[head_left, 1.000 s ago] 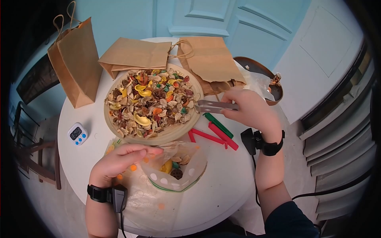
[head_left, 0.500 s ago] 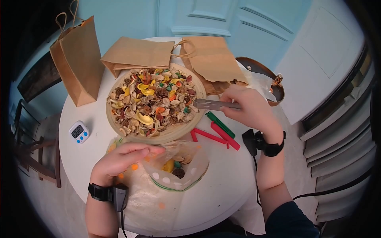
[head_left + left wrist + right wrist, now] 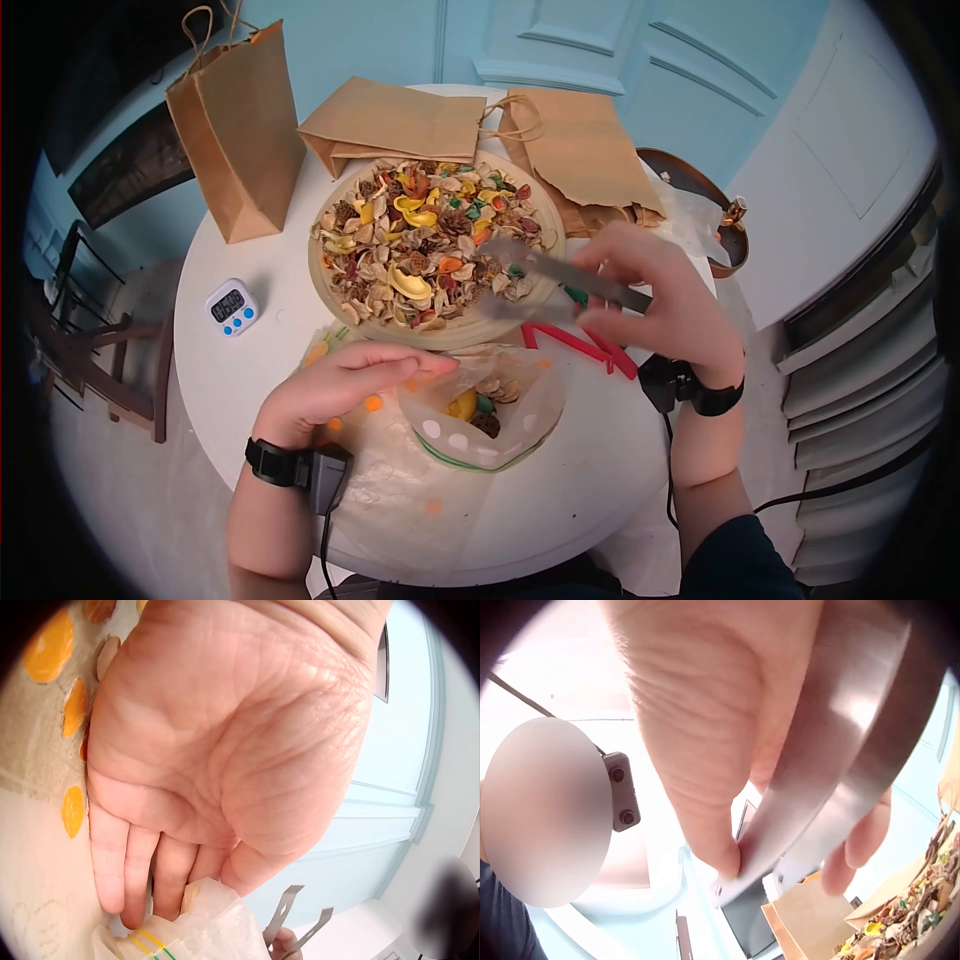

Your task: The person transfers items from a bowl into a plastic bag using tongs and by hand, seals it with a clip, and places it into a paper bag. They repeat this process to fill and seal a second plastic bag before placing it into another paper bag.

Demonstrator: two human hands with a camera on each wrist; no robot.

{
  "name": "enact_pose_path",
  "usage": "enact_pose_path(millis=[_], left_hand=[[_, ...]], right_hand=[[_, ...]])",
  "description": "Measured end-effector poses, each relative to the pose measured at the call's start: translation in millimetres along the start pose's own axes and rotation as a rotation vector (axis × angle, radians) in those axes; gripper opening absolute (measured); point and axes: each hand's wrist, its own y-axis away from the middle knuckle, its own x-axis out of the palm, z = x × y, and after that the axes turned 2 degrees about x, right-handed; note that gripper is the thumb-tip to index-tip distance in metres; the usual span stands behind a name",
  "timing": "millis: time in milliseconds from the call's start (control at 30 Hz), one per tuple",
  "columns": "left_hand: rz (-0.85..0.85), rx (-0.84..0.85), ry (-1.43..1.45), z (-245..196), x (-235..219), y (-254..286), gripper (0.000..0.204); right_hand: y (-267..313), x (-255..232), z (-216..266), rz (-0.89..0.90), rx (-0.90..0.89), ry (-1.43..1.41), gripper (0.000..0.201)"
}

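Observation:
My right hand (image 3: 665,300) grips metal tongs (image 3: 600,285), whose arms stand apart over the right edge of a shallow round bowl (image 3: 345,325). Nothing shows between the tong tips in the left wrist view. Dried petals, cones and coloured pieces of potpourri (image 3: 410,240) heap the bowl. My left hand (image 3: 345,385) lies palm up with straight fingers, fingertips right at the rim of a translucent dotted plastic bag (image 3: 480,445). Inside that bag are a yellow piece, a green piece, a dark brown pod and pale petals.
Red clips (image 3: 575,345) and a partly hidden green clip (image 3: 576,295) lie beside the bowl. A white timer (image 3: 232,307) is at the left. Brown paper bags (image 3: 240,140) stand and lie at the back, near a copper-coloured tray (image 3: 735,250) at the right.
The tongs, with tips together half a second ago, are now spread wide, and my right hand has come slightly nearer to me. My left hand stays at the bag. The head view has shifted.

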Motion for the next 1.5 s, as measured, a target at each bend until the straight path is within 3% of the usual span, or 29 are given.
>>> enact_pose_path(millis=[67,100,200,333,467,533,567,800,900,1033,1100,1133,1200,1233,1333,1500], left_hand=[[-0.006,-0.009,0.01,-1,1,1,0.035],[-0.009,-0.015,0.02,-3,1,1,0.035],[-0.032,-0.006,-0.067,-11,7,5,0.035],[0.045,0.135,-0.125,-17,7,13,0.037],[-0.107,0.266,-0.128,-21,1,22,0.044],[-0.289,0.473,-0.005,-18,-5,20,0.053],[-0.293,0.501,-0.005,-17,-4,18,0.056],[-0.207,0.503,-0.046,-13,25,13,0.055],[-0.225,0.398,-0.116,-12,31,18,0.05],[-0.252,0.32,-0.161,-12,37,15,0.041],[-0.256,0.31,-0.162,-13,37,12,0.04],[-0.269,0.35,-0.099,-13,36,10,0.037],[-0.286,0.389,-0.036,-16,34,9,0.035],[-0.388,0.393,-0.046,-18,32,9,0.037],[-0.681,0.398,0.049,-19,16,11,0.044],[-0.613,0.551,0.152,-10,-24,20,0.039]], right_hand=[[-4,6,-6,-0.152,0.017,-0.36,0.028],[-1,5,-4,-0.107,0.141,-0.523,0.03],[-3,10,-1,-0.12,0.049,-0.774,0.03],[-9,14,-4,-0.147,-0.04,-0.89,0.026],[-13,20,-5,-0.111,0.014,-0.981,0.021],[-15,27,-2,-0.076,0.029,-1.015,0.022],[-15,35,-1,-0.059,-0.001,-1.037,0.024],[-12,59,14,0.015,-0.12,-1.121,0.034],[-11,65,15,0.161,-0.1,-1.066,0.053],[-10,70,15,0.244,-0.077,-1.1,0.057],[-13,78,9,-0.027,-0.119,-1.085,0.066],[-12,74,11,-0.024,-0.118,-1.086,0.066],[-10,60,11,-0.213,-0.163,-0.948,0.076],[-11,58,8,-0.271,-0.223,-0.932,0.08],[-12,47,-1,-0.336,-0.205,-0.817,0.075],[-25,39,-24,-0.396,-0.109,-0.777,0.063]])
